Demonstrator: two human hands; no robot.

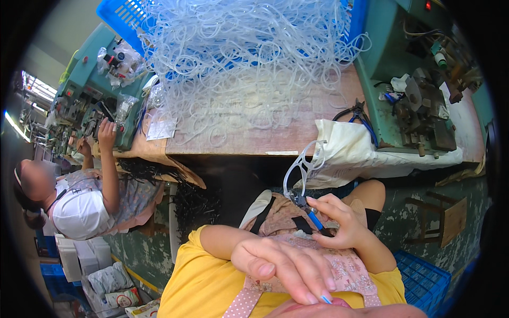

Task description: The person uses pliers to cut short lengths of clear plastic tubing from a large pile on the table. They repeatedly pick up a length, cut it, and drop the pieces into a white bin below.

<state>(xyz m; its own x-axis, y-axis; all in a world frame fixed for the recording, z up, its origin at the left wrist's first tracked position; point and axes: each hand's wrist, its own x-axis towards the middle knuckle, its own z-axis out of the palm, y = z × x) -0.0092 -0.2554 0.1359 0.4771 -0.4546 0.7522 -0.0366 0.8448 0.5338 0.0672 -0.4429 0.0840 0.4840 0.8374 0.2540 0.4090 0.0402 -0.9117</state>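
My right hand is closed around blue-handled nippers, close to my lap. At the jaws is a clear plastic piece of thin curved loops, standing up toward the table edge. Closer to the camera, my left hand is raised across my chest with its fingers stretched out. A tiny blue-and-white thing shows at its fingertips, too small to name. On the table in front of me lies a large heap of similar clear plastic pieces, spilling from a blue basket.
Another pair of dark-handled pliers lies at the table's right, beside a white sack. Green machines flank the table. At left a co-worker sits at a machine. A wooden stool and blue crate stand at right.
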